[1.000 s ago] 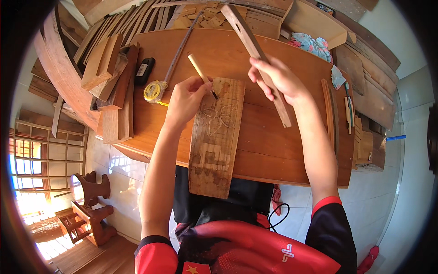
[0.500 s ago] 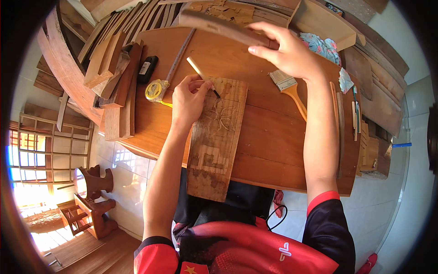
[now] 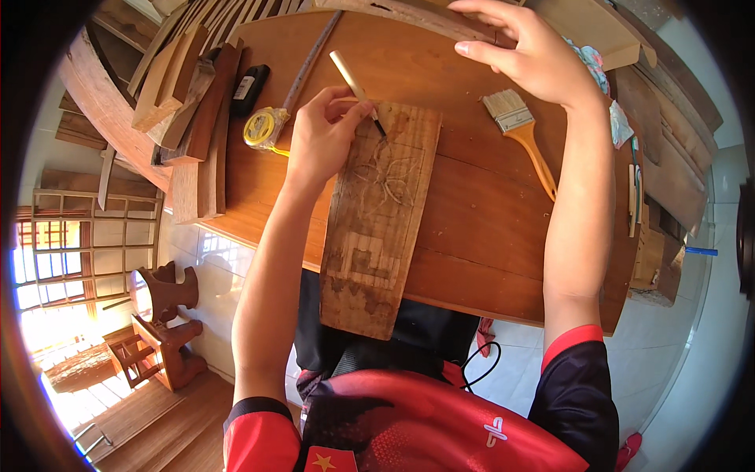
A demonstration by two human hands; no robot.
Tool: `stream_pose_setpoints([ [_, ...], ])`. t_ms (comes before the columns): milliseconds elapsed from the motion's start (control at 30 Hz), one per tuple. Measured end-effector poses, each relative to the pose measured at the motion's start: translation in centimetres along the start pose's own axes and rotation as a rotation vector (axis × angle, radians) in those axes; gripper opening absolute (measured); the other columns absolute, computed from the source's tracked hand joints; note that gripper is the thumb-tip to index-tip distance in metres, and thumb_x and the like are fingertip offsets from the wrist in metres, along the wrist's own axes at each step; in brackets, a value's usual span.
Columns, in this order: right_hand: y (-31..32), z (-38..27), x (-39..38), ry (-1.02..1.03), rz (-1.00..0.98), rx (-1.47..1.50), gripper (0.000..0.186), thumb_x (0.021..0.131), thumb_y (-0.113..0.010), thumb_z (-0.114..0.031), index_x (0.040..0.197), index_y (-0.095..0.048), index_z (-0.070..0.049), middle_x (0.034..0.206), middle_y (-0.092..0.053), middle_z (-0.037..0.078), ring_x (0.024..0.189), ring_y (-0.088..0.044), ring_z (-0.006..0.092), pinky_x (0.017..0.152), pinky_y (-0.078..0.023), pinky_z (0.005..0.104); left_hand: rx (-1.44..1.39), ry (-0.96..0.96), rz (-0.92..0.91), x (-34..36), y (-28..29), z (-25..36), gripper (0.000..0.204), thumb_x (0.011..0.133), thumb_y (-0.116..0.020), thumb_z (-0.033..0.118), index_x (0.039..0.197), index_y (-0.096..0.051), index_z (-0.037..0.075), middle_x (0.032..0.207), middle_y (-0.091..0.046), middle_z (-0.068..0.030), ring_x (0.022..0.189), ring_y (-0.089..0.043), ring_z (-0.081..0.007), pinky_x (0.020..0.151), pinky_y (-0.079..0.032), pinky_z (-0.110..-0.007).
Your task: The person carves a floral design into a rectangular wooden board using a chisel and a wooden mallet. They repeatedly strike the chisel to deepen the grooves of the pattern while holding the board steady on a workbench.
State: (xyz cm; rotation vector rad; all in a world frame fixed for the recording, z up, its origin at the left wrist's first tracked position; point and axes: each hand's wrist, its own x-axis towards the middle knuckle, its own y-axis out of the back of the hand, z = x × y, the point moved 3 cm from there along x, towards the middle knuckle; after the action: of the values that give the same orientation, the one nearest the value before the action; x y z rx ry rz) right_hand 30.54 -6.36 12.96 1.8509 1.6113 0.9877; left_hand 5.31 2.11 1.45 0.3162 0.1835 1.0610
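Observation:
A carving chisel (image 3: 348, 75) with a pale round handle and dark shank is gripped in my left hand (image 3: 322, 130), tilted, its tip on the board. The wooden board (image 3: 370, 271) lies lengthwise toward me and overhangs the near table edge. Carved on its upper half is a flower-like outline (image 3: 385, 181); a squarish pattern of light and dark patches shows lower down. Raised at the upper right, my right hand (image 3: 543, 59) holds a long brown wooden bar (image 3: 425, 20) between thumb and fingers. The bar's far end is cut off by the picture's top.
A flat brush (image 3: 523, 130) lies right of the board. On the left are a yellow tape measure (image 3: 266, 127), a black case (image 3: 250, 88), a metal ruler (image 3: 311, 63) and stacked wood blocks (image 3: 185, 86). Planks (image 3: 661, 134) stand at the right; stools (image 3: 161, 346) are on the floor.
My right hand and the wooden bar have risen away from the board, toward the upper right. The chisel remains in my left hand on the carving. The view has shifted slightly.

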Motion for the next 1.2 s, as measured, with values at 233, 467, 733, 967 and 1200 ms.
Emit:
stream_pose_setpoints([
  [233,-0.2,0.9,-0.1,0.0,-0.028,0.051,0.058,0.094,-0.075,-0.026,0.142,-0.058,0.001,0.146,-0.059,0.023,0.138,-0.054,0.036,0.115,-0.044,0.0442,-0.004,0.009,0.006,-0.4,-0.5,0.6,0.039,0.096,-0.072,0.017,0.124,-0.065,-0.008,0.104,-0.079,-0.0134,0.094,-0.072,-0.0144,0.086,-0.054,-0.028],
  [467,-0.6,1.1,0.1,-0.084,-0.057,0.033,0.057,0.094,-0.072,-0.026,0.14,-0.058,0.004,0.14,-0.063,0.025,0.13,-0.061,0.0361,0.109,-0.048,0.0432,0.043,-0.004,0.019,-0.3,-0.4,0.2,0.04,0.096,-0.073,0.02,0.125,-0.065,-0.007,0.103,-0.079,-0.0115,0.093,-0.071,-0.0124,0.083,-0.053,-0.027],
  [733,-1.8,2.9,2.7,0.073,0.109,-0.204,0.057,0.093,-0.066,-0.024,0.137,-0.058,0.01,0.129,-0.067,0.03,0.116,-0.069,0.0377,0.099,-0.054,0.0439,0.106,-0.004,0.022,-0.1,-0.6,0.0,0.042,0.097,-0.074,0.023,0.127,-0.065,-0.005,0.102,-0.078,-0.0096,0.093,-0.069,-0.0101,0.084,-0.052,-0.026],
  [967,-2.6,0.5,6.3,0.018,-0.166,-0.34,0.046,0.098,-0.065,-0.028,0.129,-0.064,0.005,0.12,-0.071,0.027,0.11,-0.069,0.0392,0.092,-0.054,0.0466,0.134,-0.02,0.044,-0.3,-0.5,-0.1,0.042,0.095,-0.075,0.023,0.125,-0.065,-0.005,0.1,-0.079,-0.0099,0.087,-0.069,-0.012,0.08,-0.053,-0.028],
  [1200,-2.4,1.1,8.0,0.084,-0.244,-0.428,0.045,0.1,-0.066,-0.034,0.123,-0.066,0.004,0.116,-0.072,0.026,0.109,-0.068,0.0399,0.093,-0.053,0.0468,0.098,-0.09,0.041,0.5,-0.4,-0.7,0.038,0.092,-0.075,0.024,0.12,-0.069,-0.002,0.097,-0.08,-0.0108,0.075,-0.068,-0.0155,0.073,-0.054,-0.032],
])
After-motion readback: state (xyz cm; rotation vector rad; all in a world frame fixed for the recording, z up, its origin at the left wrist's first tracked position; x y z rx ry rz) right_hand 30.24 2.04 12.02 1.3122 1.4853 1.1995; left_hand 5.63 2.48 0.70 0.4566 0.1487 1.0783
